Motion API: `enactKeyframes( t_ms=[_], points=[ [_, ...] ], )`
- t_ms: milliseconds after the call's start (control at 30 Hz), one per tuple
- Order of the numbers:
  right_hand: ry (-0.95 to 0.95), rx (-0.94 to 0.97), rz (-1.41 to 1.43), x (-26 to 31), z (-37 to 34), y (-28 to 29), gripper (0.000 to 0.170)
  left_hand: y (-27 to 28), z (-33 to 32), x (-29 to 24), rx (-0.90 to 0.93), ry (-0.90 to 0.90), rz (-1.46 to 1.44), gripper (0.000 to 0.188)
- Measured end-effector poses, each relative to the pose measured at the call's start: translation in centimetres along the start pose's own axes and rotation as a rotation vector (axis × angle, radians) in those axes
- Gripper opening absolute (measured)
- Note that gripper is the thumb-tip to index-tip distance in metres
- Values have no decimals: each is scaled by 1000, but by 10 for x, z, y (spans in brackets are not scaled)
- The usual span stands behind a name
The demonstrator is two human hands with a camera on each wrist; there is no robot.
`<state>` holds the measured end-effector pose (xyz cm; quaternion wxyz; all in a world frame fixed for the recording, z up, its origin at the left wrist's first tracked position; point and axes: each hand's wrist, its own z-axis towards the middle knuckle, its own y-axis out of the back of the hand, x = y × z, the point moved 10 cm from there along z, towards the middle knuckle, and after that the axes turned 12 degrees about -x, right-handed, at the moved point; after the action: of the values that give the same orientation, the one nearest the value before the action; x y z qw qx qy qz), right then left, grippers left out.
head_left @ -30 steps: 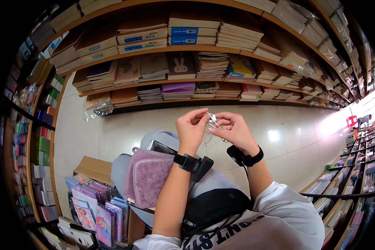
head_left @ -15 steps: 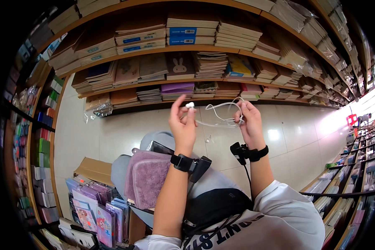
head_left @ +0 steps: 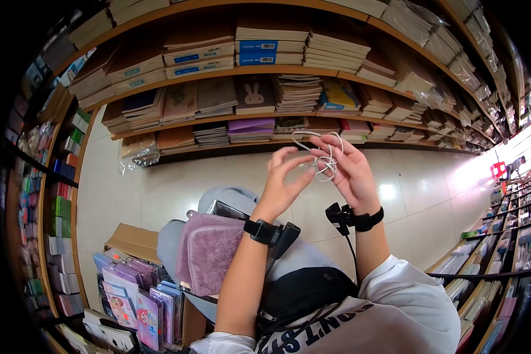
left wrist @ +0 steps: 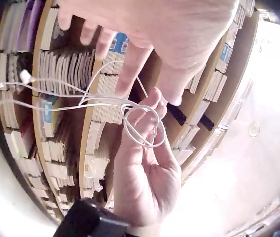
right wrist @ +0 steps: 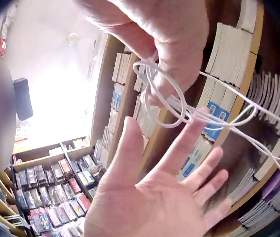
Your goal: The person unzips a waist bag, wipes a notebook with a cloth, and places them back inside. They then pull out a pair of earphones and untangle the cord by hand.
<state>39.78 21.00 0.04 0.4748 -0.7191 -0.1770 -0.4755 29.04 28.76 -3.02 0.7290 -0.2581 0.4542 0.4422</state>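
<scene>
White wired earphones [head_left: 325,179] have their cord looped into a small tangled coil. My right hand [head_left: 355,177] pinches that coil between thumb and fingers. Beside it, my left hand [head_left: 282,187] has its fingers spread, holding nothing. In the right wrist view the left hand's index fingertip [right wrist: 199,114] overlaps the cord [right wrist: 167,126], while its thumb stands apart. Two loose strands run sideways from the coil in the left wrist view, with a white earbud [left wrist: 25,76] at the end of one. Each wrist wears a black strap with a camera.
A long bookshelf [head_left: 218,69] with stacked notebooks stands in front, above the tiled floor [head_left: 407,183]. A purple plush cloth item [head_left: 215,253] lies on the lap. At lower left sits a cardboard box [head_left: 133,239] beside packaged stationery. More shelves line both sides.
The hands came apart, the left drawing out an earbud; then the left let it go and moved back towards the right with fingers spread. The cord is now gathered at the right hand.
</scene>
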Motion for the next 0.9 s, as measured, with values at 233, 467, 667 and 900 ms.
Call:
enactKeyframes(
  t_ms=[233,467,667,900],
  points=[
    [25,56,-199,1,-9,-19,61,-6,-6,23,38,365,-562,13],
    [161,-247,-324,17,-5,19,44,18,0,25,-153,423,-638,15],
    [312,-481,-827,27,-6,50,15,18,1,22,-133,401,-631,20],
    [884,-41,-1083,33,-21,-37,11,6,-3,19,-22,411,-648,19]
  ],
)
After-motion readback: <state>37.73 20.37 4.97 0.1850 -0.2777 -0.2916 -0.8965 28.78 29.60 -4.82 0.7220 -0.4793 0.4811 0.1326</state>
